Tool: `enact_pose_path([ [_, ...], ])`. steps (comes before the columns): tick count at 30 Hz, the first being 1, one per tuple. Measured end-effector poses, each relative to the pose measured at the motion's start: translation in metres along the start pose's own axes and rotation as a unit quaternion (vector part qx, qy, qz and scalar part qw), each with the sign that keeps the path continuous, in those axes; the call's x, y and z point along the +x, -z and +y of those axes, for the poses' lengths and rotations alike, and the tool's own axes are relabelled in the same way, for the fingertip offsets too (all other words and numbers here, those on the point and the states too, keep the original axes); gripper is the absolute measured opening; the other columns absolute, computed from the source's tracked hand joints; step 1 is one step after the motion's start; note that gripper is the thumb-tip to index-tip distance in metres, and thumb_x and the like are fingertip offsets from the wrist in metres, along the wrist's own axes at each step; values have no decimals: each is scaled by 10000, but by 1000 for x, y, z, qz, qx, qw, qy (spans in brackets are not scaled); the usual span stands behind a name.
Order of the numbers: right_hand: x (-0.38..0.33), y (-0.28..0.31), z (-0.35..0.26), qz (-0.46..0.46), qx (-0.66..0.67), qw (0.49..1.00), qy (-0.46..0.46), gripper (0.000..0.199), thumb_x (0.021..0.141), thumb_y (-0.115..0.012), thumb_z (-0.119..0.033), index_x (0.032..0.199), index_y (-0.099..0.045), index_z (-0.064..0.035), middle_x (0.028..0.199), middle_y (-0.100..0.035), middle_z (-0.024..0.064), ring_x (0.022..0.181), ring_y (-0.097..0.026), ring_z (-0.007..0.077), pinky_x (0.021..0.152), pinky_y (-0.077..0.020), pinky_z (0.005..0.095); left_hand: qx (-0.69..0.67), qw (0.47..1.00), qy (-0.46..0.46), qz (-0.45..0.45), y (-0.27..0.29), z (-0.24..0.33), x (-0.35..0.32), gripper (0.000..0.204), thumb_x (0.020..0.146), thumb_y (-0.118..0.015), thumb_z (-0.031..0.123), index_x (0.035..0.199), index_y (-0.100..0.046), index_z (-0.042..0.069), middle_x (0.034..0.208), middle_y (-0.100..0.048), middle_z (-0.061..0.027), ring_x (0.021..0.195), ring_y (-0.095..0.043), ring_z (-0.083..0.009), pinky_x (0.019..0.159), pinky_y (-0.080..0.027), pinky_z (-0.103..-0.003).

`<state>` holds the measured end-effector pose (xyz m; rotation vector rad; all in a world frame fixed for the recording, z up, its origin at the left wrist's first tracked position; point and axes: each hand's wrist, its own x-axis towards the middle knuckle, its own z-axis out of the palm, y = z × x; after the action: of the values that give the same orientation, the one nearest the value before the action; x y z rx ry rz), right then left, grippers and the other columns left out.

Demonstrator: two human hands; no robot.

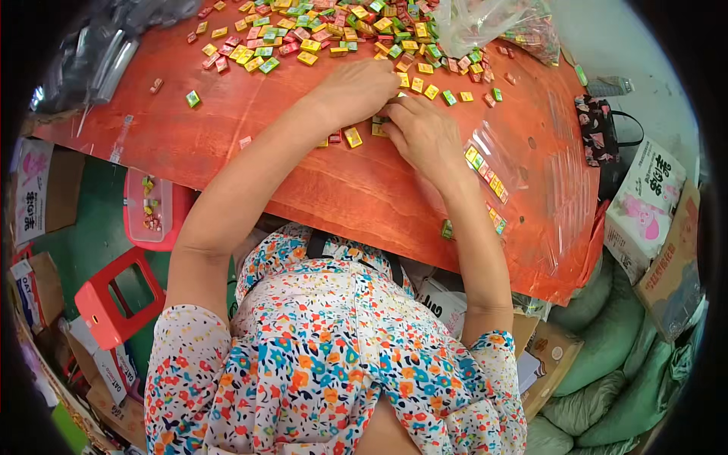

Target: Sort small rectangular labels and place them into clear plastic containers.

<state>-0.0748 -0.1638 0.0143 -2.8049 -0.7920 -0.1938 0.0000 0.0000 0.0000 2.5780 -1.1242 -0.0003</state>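
Both hands met at the middle of the reddish wooden table [303,178]. The left hand [355,89] lay palm down with its fingers curled over a few small wrapped candies [353,137], and whether it pinched one could not be told. The right hand [425,135] pressed close beside it, fingertips bent onto the same little cluster, its grasp also hidden. Beyond the knuckles spread a big heap of coloured candies [318,30], and just right of the right wrist lay a clear strip packed with candies [485,173]. A red stool [114,296] stood below the left elbow.
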Motion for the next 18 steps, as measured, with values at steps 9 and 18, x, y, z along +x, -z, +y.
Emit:
enact_pose_path([
  [9,14,5,3,-4,84,995,-46,174,841,-634,-194,970,-667,-83,911,-668,82,866,-647,307,715,-522,398,-133,962,112,211,23,-1,-89,133,856,-607,116,951,-616,24,878,-654,-175,811,-651,-374,678,-508,-473],
  [18,-15,21,-26,-39,284,928,-236,213,815,-695,-186,898,-684,9,749,-687,79,656,-619,137,621,-489,297,-184,938,219,197,10,19,-133,112,878,-644,116,864,-631,6,793,-608,-155,715,-627,-350,621,-493,-430],
])
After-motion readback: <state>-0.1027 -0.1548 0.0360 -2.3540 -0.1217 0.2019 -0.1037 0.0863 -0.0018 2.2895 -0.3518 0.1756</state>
